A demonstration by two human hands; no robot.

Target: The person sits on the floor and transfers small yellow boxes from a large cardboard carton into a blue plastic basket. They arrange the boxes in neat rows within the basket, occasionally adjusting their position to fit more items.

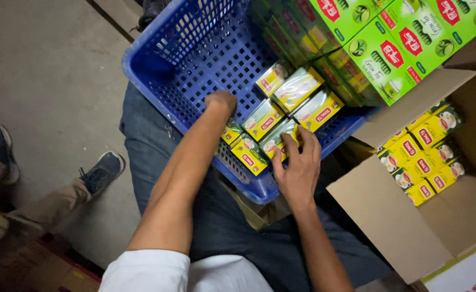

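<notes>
Left hand [222,103] reaches into the blue crate [156,70], fingers curled under, grip not visible (wrist blocks it). Right hand [297,162] lies flat on a small yellow tea box [281,141], steadying the row. About 7 boxes in the crate; roughly 8 in the cardboard carton [389,216].

A crate [156,59] rests on the person's lap with small boxes [294,105] in its near right corner, big boxes [389,38] behind them, a carton [389,216] of more boxes to its right, and shoes [101,172] left.
</notes>
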